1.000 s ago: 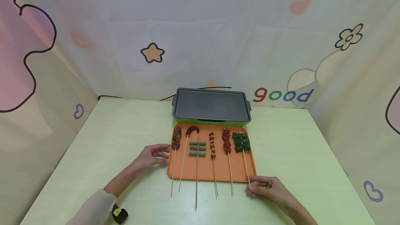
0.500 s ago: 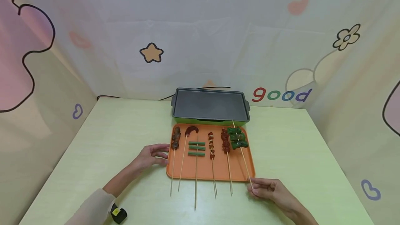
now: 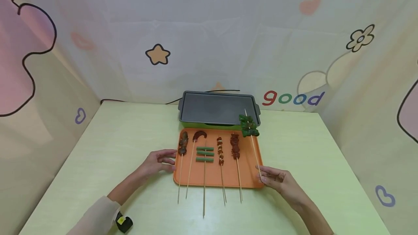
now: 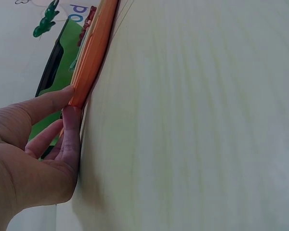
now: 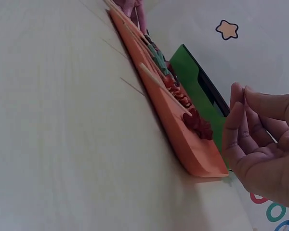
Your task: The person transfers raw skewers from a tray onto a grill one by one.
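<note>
My right hand (image 3: 277,182) pinches the thin wooden stick of a skewer (image 3: 249,126) threaded with dark green vegetable pieces, maybe pepper. Its green end is raised over the gap between the orange tray (image 3: 212,177) and the griddle. In the right wrist view the thumb and index fingertip meet; the stick does not show there. My left hand (image 3: 158,162) touches the tray's left edge, index finger and thumb apart. On the tray lie a brown meat skewer (image 3: 183,143), a curved dark red one (image 3: 200,135), a green bean skewer (image 3: 205,154), a small-chunk skewer (image 3: 220,151) and a red meat skewer (image 3: 235,146).
Right behind the tray stands a grey flat griddle (image 3: 217,108) on a green base, a black cord (image 3: 223,90) running behind it. The tray's skewer sticks overhang its front edge. A printed curtain (image 3: 202,39) hangs behind the pale table (image 3: 130,130).
The green vegetable skewer has been lifted from the tray's right side and moved forward to the griddle's edge. My right hand has risen forward with it; the left hand stays put.
</note>
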A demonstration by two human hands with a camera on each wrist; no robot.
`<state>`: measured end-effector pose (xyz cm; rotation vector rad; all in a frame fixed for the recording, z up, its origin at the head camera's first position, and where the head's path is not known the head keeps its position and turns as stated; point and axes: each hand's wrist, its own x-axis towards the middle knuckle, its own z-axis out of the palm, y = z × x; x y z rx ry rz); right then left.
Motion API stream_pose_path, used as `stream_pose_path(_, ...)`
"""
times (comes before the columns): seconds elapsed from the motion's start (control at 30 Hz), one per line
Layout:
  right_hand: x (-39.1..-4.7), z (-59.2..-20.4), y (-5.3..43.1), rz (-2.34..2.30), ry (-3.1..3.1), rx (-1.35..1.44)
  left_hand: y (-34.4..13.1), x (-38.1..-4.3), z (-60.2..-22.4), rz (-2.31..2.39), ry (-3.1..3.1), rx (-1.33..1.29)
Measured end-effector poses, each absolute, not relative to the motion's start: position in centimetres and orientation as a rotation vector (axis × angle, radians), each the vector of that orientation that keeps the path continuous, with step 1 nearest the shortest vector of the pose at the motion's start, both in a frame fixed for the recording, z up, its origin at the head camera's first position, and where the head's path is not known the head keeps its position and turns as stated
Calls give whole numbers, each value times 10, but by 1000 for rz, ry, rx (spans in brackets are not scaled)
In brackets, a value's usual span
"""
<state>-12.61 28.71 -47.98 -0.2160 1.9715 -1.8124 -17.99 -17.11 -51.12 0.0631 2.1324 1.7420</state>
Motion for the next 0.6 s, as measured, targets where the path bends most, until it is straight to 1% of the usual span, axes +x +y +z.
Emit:
stream_pose_path(0.3, -156, -461, 273, -1852, 2060, -197, -172, -178, -515, 1736, 2149, 70)
stream_pose_path(0.6, -184, -452, 266, -1876, 2123, -227, -172, -180, -515, 1720, 2167, 98)
